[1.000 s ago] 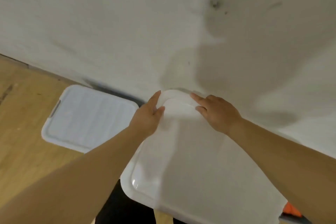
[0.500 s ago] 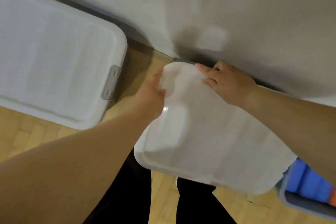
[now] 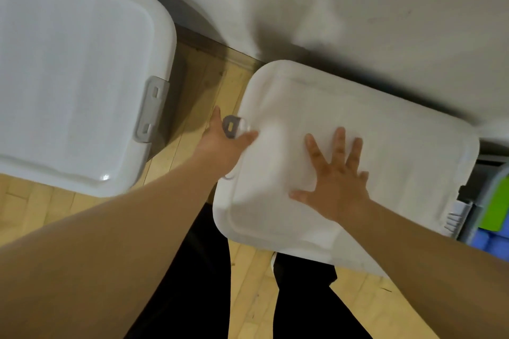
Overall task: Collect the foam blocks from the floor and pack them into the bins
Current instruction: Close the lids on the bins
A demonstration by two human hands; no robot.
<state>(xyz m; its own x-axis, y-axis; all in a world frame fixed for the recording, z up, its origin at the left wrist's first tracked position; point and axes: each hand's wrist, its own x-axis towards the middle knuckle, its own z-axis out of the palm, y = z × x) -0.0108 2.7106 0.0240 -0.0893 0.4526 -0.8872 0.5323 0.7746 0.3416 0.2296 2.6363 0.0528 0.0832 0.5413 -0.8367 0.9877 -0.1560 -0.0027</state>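
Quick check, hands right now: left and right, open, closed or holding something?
Left hand: holds the lid edge by its grey latch, thumb on top.
Right hand: open, fingers spread flat on the lid.

Landmark: white lid (image 3: 358, 118). The bin (image 3: 491, 190) under it is almost wholly covered. Only a grey rim strip shows past the lid's right end, cut by the frame edge. In that strip are a green block (image 3: 499, 206) and a blue block (image 3: 493, 242), both clipped, shapes unclear.

At the lid's left rim the left hand (image 3: 220, 143) has its fingers lost behind a grey latch (image 3: 231, 125) and motion blur; grip cannot be told. The lid's near right corner is hidden behind the right forearm (image 3: 440, 256).

Left of the lid, a second lidded bin (image 3: 68, 77) runs off the top and left edges. Below the lid is a pale shoe tip (image 3: 273, 259), barely showing.
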